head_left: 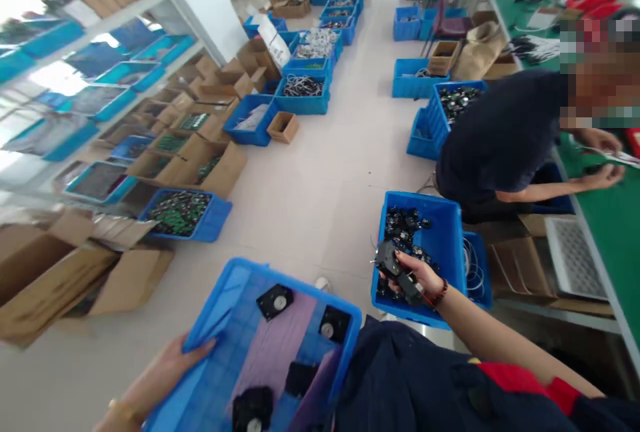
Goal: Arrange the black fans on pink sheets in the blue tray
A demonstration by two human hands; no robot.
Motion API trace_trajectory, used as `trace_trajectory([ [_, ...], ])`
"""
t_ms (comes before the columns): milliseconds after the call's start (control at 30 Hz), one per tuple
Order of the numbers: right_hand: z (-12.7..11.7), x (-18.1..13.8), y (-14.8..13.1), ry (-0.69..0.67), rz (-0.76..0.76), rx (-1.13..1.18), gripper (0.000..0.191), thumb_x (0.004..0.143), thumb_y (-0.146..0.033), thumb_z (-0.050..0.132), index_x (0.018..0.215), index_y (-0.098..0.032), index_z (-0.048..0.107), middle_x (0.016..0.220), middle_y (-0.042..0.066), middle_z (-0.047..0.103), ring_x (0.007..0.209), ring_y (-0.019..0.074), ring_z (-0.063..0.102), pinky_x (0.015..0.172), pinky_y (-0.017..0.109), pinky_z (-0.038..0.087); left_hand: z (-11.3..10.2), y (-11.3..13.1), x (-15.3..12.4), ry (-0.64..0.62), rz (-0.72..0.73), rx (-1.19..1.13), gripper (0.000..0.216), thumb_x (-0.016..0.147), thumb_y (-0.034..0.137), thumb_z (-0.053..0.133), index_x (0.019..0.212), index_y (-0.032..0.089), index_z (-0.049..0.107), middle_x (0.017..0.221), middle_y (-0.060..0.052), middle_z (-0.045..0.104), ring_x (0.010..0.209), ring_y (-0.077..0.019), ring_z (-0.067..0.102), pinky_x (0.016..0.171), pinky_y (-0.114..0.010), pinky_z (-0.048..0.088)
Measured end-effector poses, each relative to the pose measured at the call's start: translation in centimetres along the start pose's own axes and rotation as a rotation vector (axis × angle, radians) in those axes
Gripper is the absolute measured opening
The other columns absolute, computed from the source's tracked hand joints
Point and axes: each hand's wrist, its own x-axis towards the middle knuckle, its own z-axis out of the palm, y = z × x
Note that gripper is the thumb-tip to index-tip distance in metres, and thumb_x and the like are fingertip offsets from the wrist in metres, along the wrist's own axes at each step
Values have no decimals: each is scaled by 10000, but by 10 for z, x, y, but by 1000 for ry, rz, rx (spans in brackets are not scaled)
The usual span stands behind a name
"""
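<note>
My left hand (175, 369) grips the near left rim of a shallow blue tray (200, 325), thumb over the edge and the other fingers hidden beneath. Inside the tray lie several black parts (275, 301) with round silver discs, on pinkish sheets (280, 339). My right hand (423, 275) is closed around black plastic parts (395, 265) with thin wires, held over a deep blue bin (447, 232). Similar black parts (400, 225) are heaped in that bin. Exactly how many pieces the right hand holds cannot be made out.
A co-worker (500, 132) sits at a green table (600, 219) on the right, both hands on the tabletop. Cardboard boxes (215, 172) and blue bins line the left. More blue bins (305, 105) run along the aisle floor (310, 185). Shelves (180, 52) stand far left.
</note>
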Motion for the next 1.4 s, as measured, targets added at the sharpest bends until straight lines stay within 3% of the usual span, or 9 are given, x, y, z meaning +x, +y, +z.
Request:
trace_trajectory([
  [133,58,49,-40,-230,-58,-164,679,696,-699,706,1098,-159,622,884,114,692,531,144,542,477,240,428,-49,13,49,19,82,-102,832,368,813,745,937,208,714,1015,-86,773,1004,-364,700,898,-423,591],
  [333,121,98,-70,-359,-30,-376,670,729,-665,714,1157,-154,647,1081,148,664,691,178,613,583,252,485,-130,50,131,-64,211,62,729,484,693,737,998,177,714,1037,-72,765,1001,-335,691,947,-380,545],
  [467,128,108,-74,-296,-50,-333,607,769,-639,711,1166,-184,648,1240,155,604,921,240,639,746,300,520,-160,71,177,-118,305,141,657,541,599,694,1040,172,708,1071,-46,755,1052,-318,663,960,-357,526],
  [633,112,123,-76,-278,-80,-216,724,840,-654,627,1355,-155,529,894,112,657,653,171,591,547,233,450,-178,119,237,-203,355,218,633,605,533,628,1108,152,677,1130,-48,735,1040,-290,661,935,-343,534],
  [767,97,155,-91,-100,-141,-173,714,828,-663,624,1340,-171,543,864,103,651,621,170,566,527,244,444,-193,184,287,-252,378,296,626,616,501,634,1128,142,668,1113,-58,738,1039,-280,666,927,-315,532],
  [867,83,190,-123,-12,-176,-149,764,772,-686,662,1335,-182,550,920,121,666,584,165,561,506,256,446,-205,242,323,-249,380,328,593,622,474,633,1109,138,673,1070,-61,748,997,-277,678,890,-314,546],
  [1033,59,230,-225,76,-217,-165,835,711,-679,720,1373,-209,526,1090,177,658,657,220,618,540,318,489,-221,345,376,-252,356,355,523,631,401,644,1090,154,691,1039,-41,756,958,-256,684,824,-290,557],
  [1167,50,250,-318,12,-196,-198,776,719,-633,753,1357,-255,524,1150,179,649,733,279,674,558,348,506,-227,426,417,-281,306,371,506,630,367,646,1083,147,691,971,-45,762,874,-241,693,749,-275,559],
  [1400,23,349,-429,-7,-242,-214,820,744,-643,756,1373,-196,479,906,131,697,704,264,695,528,272,488,-239,572,517,-298,430,474,444,597,357,628,982,152,710,958,-52,762,928,-278,690,782,-298,549],
])
